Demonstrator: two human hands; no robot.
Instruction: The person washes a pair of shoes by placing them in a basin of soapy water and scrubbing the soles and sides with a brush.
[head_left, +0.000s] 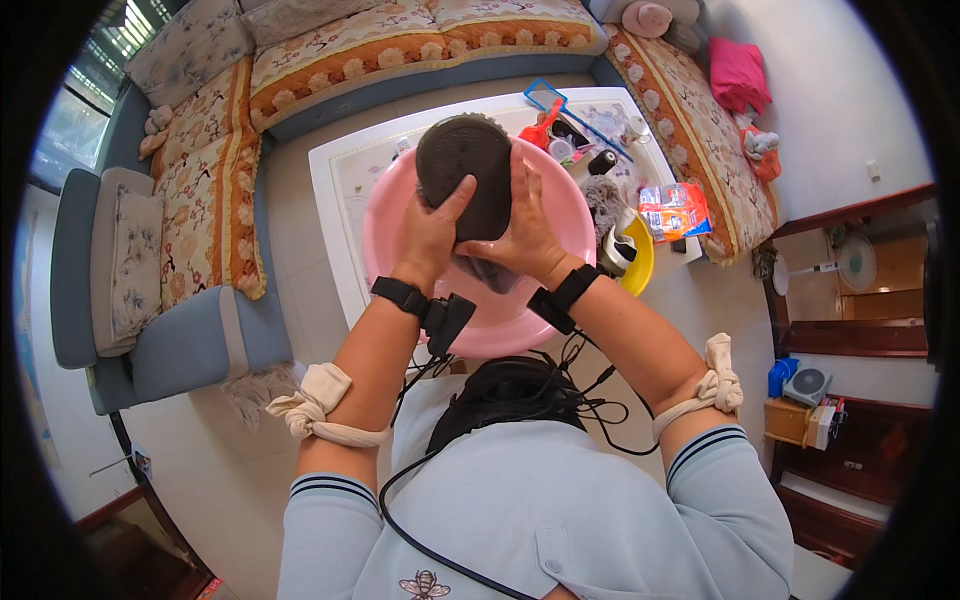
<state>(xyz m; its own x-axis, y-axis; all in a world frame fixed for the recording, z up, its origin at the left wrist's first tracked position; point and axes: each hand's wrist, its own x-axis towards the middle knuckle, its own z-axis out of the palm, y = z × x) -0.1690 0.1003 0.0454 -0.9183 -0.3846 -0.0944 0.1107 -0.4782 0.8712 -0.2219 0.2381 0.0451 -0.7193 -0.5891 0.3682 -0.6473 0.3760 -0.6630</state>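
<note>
My left hand (430, 234) and my right hand (527, 238) hold a dark shoe (459, 161) between them, its sole facing up toward me. The sole looks wet, and its far edge is ridged. Grey fabric (489, 274), apparently part of the shoe, hangs below my fingers. Both thumbs press on the sole while the other fingers wrap its sides. Beneath lies a large pink plastic basin (382, 259), with the shoe over its opening. How much water the basin contains cannot be made out.
The basin rests on a white table (330, 176). On its right are a blue-handled net (596, 135), a dark bottle (602, 162), a fuzzy grey item (602, 201), a printed plastic packet (673, 213) and a yellow basin (642, 259) containing a white shoe (618, 251). Black cables (592, 405) hang near my waist.
</note>
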